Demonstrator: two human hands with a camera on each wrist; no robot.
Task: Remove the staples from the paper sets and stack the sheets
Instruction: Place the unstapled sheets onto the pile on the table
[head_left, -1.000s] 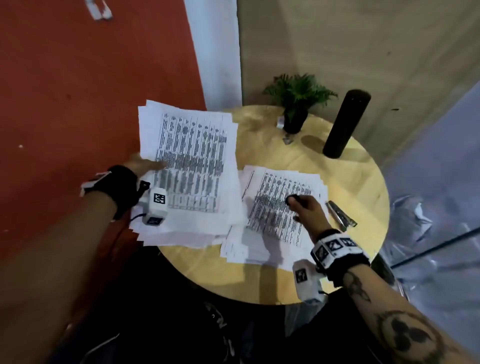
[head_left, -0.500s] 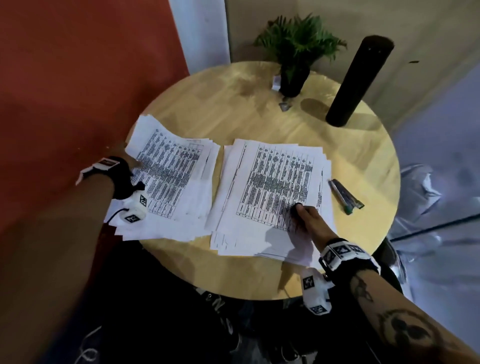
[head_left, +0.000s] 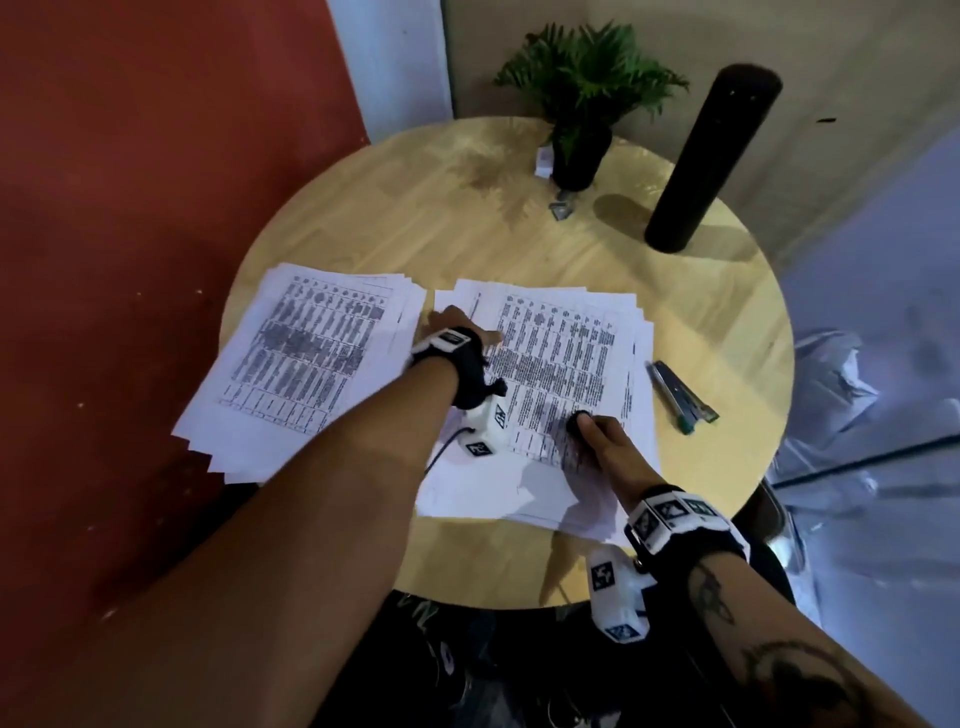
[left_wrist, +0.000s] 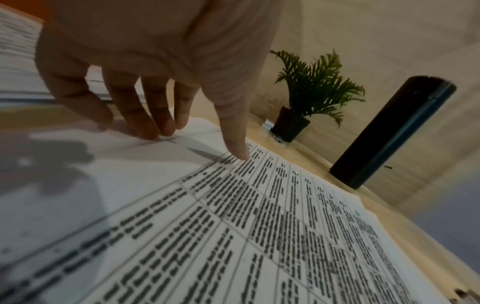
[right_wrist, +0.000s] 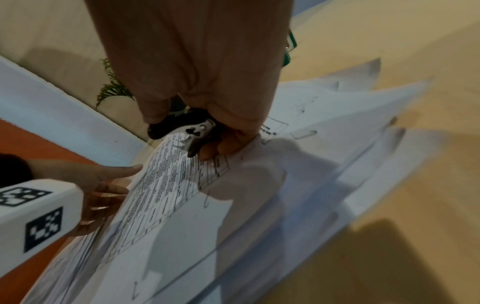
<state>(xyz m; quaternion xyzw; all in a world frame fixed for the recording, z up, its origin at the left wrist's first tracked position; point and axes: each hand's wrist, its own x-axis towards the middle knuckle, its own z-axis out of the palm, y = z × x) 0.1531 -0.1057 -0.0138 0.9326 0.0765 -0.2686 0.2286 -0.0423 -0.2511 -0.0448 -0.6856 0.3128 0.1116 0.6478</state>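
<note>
potted plant, black cylinder, stapler beside papers

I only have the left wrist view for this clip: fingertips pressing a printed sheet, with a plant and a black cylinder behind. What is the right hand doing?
Observer: The right hand grips a black staple remover and rests on the near part of the same paper pile.
Operator: Are its claws on a staple?
Observer: The right wrist view shows the metal claws pointing at the top sheet. I cannot tell whether they bite a staple.
Operator: Any other paper on the table?
Observer: Yes, a second pile lies to the left, its near corner overhanging the round table.
</note>
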